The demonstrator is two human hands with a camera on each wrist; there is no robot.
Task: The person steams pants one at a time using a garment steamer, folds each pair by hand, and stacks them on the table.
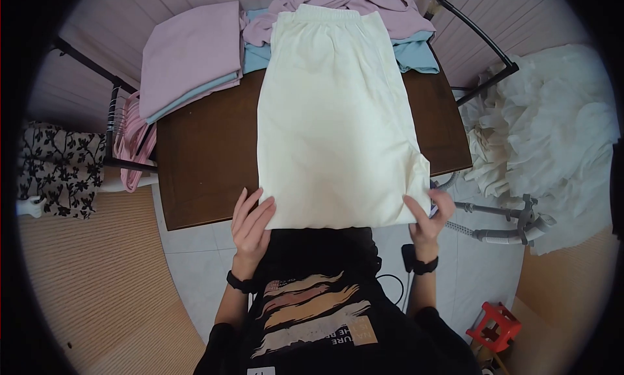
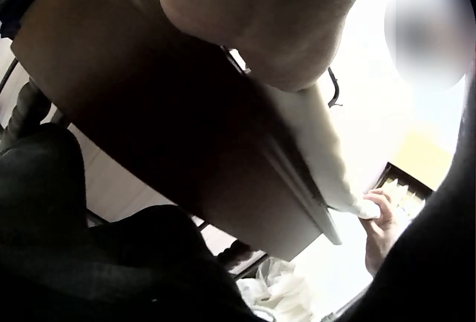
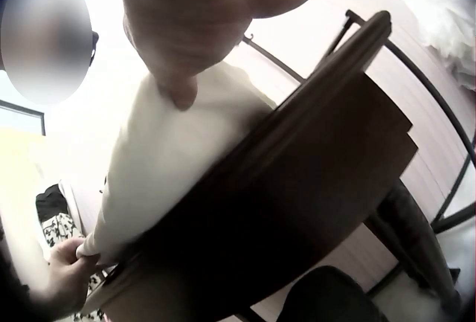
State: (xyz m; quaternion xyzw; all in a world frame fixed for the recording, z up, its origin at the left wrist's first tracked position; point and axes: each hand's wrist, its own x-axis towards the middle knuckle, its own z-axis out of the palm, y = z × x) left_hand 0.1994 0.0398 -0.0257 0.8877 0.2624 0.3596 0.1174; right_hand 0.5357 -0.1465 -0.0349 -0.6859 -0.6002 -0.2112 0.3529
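Observation:
A cream garment with a gathered elastic waistband (image 1: 338,128) lies lengthwise over the brown table, its near edge reaching past the table's front edge. At its near left corner the left hand (image 1: 250,225) pinches the cloth, thumb on top. The right hand (image 1: 429,217) grips the near right corner, where the fabric is creased and bunched. In the left wrist view the cream cloth (image 2: 320,143) hangs at the table edge, with the right hand (image 2: 381,229) holding its far end. The right wrist view shows the cloth (image 3: 163,151) stretched between both hands, the left hand (image 3: 68,274) at the lower left.
Folded pink and blue fabric (image 1: 192,56) sits at the table's back left; more pink and blue cloth (image 1: 416,53) lies behind the garment. Pink hangers (image 1: 135,141) hang on a rack at left. White ruffled fabric (image 1: 546,134) and a red stool (image 1: 496,326) are at right.

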